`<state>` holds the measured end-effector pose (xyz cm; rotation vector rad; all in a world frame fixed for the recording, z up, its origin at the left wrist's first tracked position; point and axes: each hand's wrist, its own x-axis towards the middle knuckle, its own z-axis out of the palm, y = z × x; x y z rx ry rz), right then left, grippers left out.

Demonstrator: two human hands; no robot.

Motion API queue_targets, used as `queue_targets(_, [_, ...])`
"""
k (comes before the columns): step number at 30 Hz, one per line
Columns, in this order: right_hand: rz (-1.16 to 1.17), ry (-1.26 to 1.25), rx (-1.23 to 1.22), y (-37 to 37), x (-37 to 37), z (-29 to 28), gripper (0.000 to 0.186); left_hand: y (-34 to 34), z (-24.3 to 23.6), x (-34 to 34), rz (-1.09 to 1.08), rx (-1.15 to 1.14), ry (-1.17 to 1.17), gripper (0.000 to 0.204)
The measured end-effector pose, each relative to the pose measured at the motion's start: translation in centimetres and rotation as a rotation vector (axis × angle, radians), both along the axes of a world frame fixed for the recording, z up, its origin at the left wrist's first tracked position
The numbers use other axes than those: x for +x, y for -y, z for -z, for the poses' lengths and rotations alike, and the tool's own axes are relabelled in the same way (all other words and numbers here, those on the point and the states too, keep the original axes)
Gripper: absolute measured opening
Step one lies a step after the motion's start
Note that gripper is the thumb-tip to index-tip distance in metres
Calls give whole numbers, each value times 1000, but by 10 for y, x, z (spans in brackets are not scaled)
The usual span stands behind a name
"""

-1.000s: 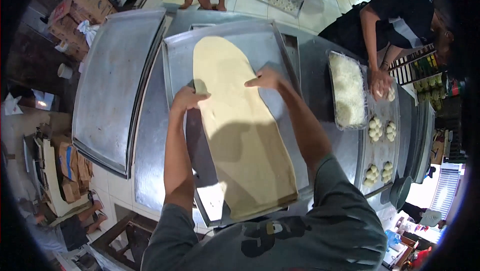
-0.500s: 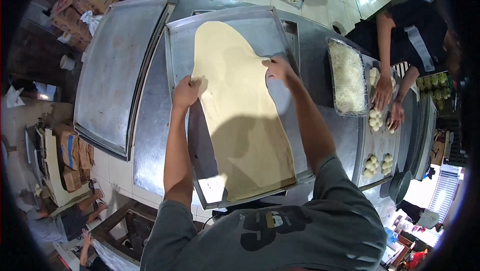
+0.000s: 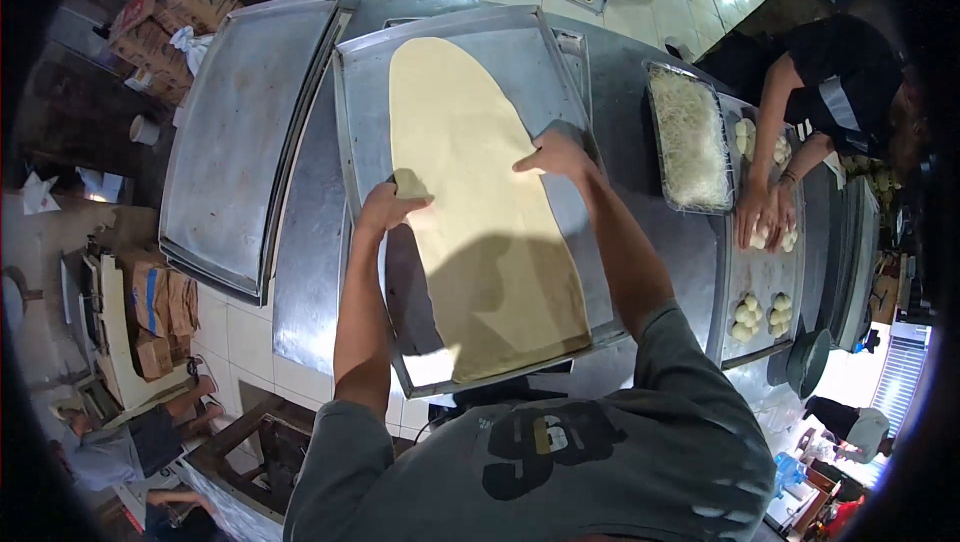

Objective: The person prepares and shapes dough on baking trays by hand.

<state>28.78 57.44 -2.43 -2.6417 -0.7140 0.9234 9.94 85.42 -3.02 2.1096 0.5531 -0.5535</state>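
Note:
A long sheet of pale rolled dough [image 3: 470, 142] lies lengthwise in a shallow metal tray [image 3: 365, 72], its far end rounded and its near end cut straighter. My left hand [image 3: 388, 208] holds the dough's left edge about halfway along, thumb on top and the other fingers mostly hidden. Across from it, my right hand [image 3: 556, 155] pinches the right edge slightly farther up. Shadows of my head and arms fall over the near half of the sheet.
Stacked empty-looking trays [image 3: 250, 142] stand at left. On the right sit a clear tub of pale shreds [image 3: 690, 142] and a tray with dough balls [image 3: 747, 317], where a co-worker's hands [image 3: 765, 212] work. Cardboard boxes [image 3: 180, 12] are piled at far left.
Both my hands have come nearer to me along the dough's edges, and the left reaches farther inward. The right edge, earlier pulled out to a point, now runs smoother. The co-worker's hands have closed together.

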Motion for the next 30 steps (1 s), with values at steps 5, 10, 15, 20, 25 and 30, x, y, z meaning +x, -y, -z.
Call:
queue_targets(5, [291, -52, 384, 1, -24, -11, 58, 0, 2, -34, -257, -28, 309, 45])
queue_targets(10, [172, -93, 214, 19, -23, 2, 48, 7, 1, -58, -265, -145, 131, 28])
queue_targets(15, [337, -64, 364, 27, -45, 6, 49, 20, 9, -70, -367, 16, 224, 37])
queue_targets(20, [154, 38, 208, 31, -50, -4, 53, 28, 8, -91, -238, 29, 143, 45])
queue_targets(25, [184, -102, 317, 48, -73, 28, 57, 48, 10, -107, -378, 11, 127, 50])
queue_targets(30, [217, -34, 138, 58, -75, 11, 52, 53, 3, -118, -163, 190, 45, 56])
